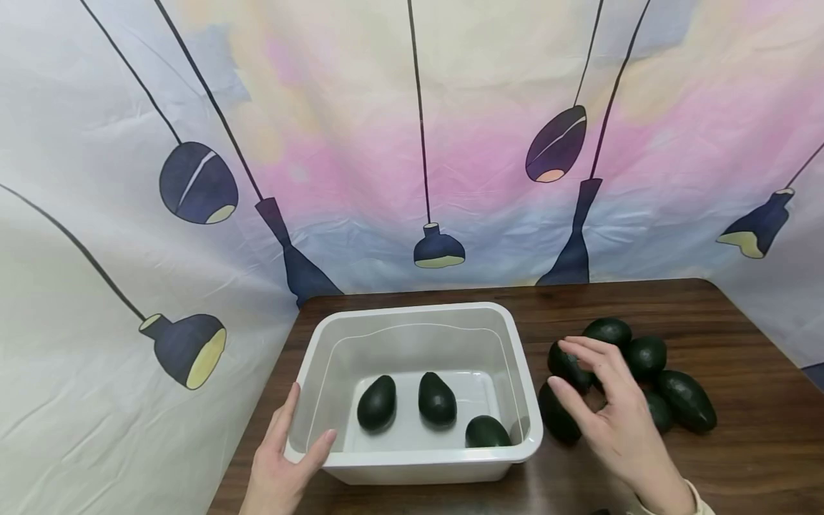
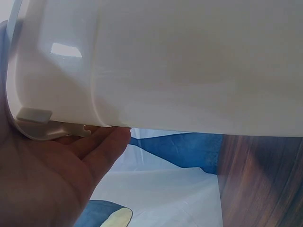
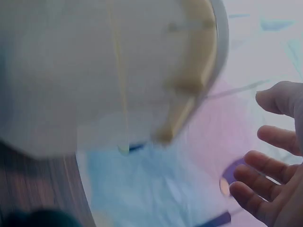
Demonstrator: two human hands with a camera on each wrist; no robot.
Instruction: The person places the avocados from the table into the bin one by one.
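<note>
On dark wood table, apparently filling the white tub with avocados: three inside, others in a heap beside it. Left hand at its corner, straight-fingered; right hand over the heap, fingers parted. Next, probably, close on one.

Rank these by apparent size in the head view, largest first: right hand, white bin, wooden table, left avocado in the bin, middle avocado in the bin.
1. Wooden table
2. White bin
3. Right hand
4. Left avocado and middle avocado, unranked: they look too alike to separate.
</note>
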